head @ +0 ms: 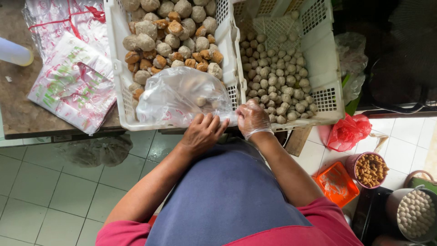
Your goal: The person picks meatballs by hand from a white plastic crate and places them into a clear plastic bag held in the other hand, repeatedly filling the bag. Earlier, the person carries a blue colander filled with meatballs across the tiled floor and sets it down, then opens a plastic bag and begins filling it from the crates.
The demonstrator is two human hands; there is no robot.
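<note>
My left hand (202, 132) is bare and grips the lower edge of a clear plastic bag (180, 95) that lies over the near end of a white crate (117, 68) of large pale and brown balls. A few pale balls show inside the bag. My right hand (251, 119) wears a thin clear glove and pinches the bag's right edge beside a second white crate (334, 82), which holds many small grey meatballs (275, 77).
A stack of printed plastic bags (73, 82) lies on the dark counter at left, near a pale bottle (16, 52). On the tiled floor at right are a red bag (348, 132), an orange lid (337, 184), a pink bucket of brown pieces (369, 169) and a pot of pale balls (415, 213).
</note>
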